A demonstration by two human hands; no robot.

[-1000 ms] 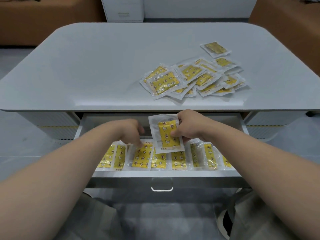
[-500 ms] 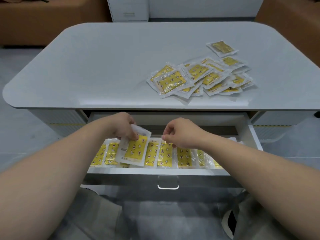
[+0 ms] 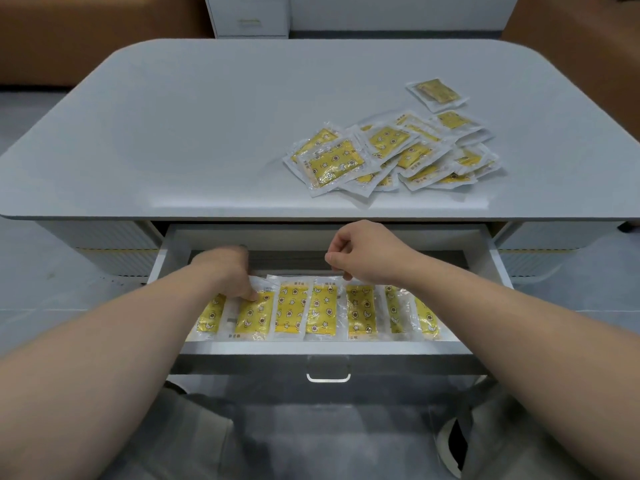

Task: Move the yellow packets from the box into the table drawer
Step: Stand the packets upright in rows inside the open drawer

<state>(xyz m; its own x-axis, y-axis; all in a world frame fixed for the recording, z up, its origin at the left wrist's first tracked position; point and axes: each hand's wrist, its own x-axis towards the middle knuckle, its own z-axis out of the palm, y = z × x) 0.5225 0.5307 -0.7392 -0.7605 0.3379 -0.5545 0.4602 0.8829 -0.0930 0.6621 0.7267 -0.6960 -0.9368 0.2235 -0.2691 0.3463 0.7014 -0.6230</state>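
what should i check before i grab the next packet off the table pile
1. left hand free: not ok, it holds the second packet from the left in the drawer row.
2. right hand free: cannot tell, it hangs over the row with fingers curled near a packet's top edge.
3. drawer open: ok, it is pulled out with its row of packets showing.
4. packets left to move: ok, a pile lies on the right of the tabletop.
5. box in sight: not ok, none shows.
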